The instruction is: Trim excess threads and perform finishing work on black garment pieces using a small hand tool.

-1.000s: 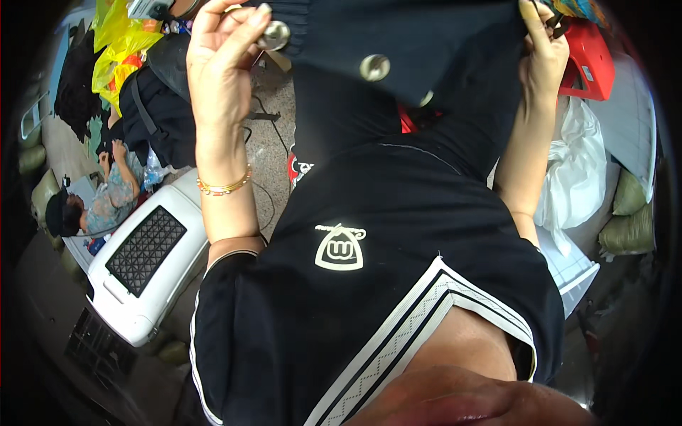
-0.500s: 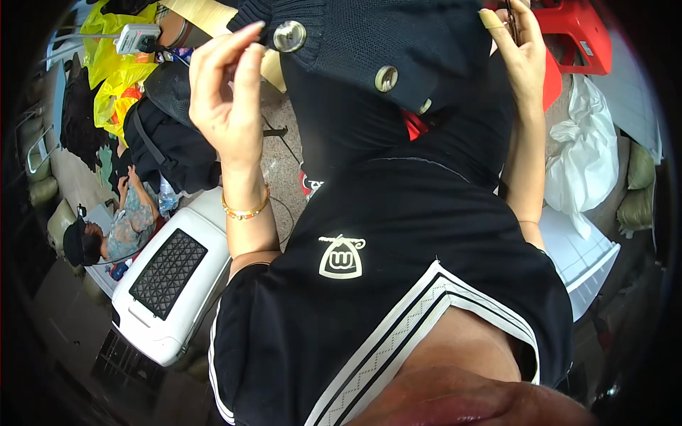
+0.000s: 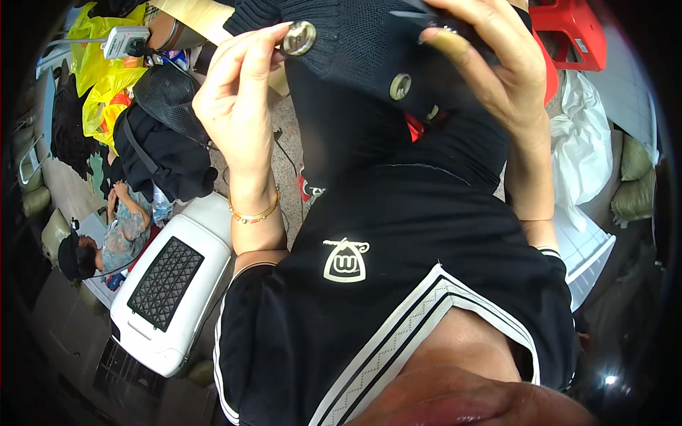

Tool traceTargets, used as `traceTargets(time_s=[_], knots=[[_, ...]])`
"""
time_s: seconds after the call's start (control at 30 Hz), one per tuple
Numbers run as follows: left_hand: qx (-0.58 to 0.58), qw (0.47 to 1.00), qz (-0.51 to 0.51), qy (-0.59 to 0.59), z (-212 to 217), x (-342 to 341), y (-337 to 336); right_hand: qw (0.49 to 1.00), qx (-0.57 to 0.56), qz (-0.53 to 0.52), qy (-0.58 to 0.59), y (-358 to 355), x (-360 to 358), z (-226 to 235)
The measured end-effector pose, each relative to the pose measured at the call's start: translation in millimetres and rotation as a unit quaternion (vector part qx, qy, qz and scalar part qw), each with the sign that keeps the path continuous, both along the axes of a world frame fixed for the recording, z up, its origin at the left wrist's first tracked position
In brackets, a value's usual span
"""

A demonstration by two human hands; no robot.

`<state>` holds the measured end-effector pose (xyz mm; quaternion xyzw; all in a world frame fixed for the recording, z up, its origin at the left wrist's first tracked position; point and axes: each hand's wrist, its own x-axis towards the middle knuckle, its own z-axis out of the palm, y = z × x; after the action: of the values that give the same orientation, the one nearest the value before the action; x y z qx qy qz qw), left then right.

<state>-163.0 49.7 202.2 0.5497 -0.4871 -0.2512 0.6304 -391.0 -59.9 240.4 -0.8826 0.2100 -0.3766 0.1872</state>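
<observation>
A dark knitted garment (image 3: pixel 359 60) with large round buttons lies over my lap. With thumb and fingers pinched, my left hand (image 3: pixel 241 106) grips the edge of the upper left button (image 3: pixel 299 38). Another button (image 3: pixel 400 86) lies farther right on the knit, and a third (image 3: pixel 432 112), seen edge-on, sits below it. My right hand (image 3: pixel 506 74) is closed around small scissors (image 3: pixel 414 15), their blades pointing left over the garment. The handles are mostly hidden by the fingers. A yellowish cover wraps the right thumb. Something red (image 3: pixel 415 128) shows at the garment's lower edge.
Left are a power strip (image 3: pixel 126 42), yellow plastic bags (image 3: pixel 92 60), a black bag (image 3: pixel 160 153) and a white case (image 3: pixel 170 284). A person (image 3: pixel 121 227) sits beyond. Right are a red stool (image 3: pixel 568 35) and a white plastic bag (image 3: pixel 579 135).
My left hand has moved slightly right and closed on the button's edge. My right hand has come left and nearer with the scissors, over the garment.
</observation>
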Motion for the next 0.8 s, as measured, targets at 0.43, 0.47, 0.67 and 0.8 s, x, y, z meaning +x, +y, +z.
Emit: traceTargets(time_s=[0.43, 0.47, 0.67, 0.8], knots=[[-0.067, 0.967, 0.076, -0.232, -10.4, -7.2, -0.5, 0.998, -0.020, 0.058, -0.006, -5.9, 25.7, 5.1], [-0.068, 0.967, 0.078, -0.231, -12.5, -8.5, -1.3, 0.998, -0.028, 0.060, -0.001, -6.5, 26.5, 5.6], [-0.108, 0.977, 0.104, -0.150, -18.5, -12.9, -10.4, 0.996, -0.050, 0.069, 0.007, -13.1, 35.0, 7.9], [-0.091, 0.980, 0.103, -0.143, -18.4, -12.7, -8.7, 0.995, -0.056, 0.078, 0.014, -17.9, 40.9, 2.8]])
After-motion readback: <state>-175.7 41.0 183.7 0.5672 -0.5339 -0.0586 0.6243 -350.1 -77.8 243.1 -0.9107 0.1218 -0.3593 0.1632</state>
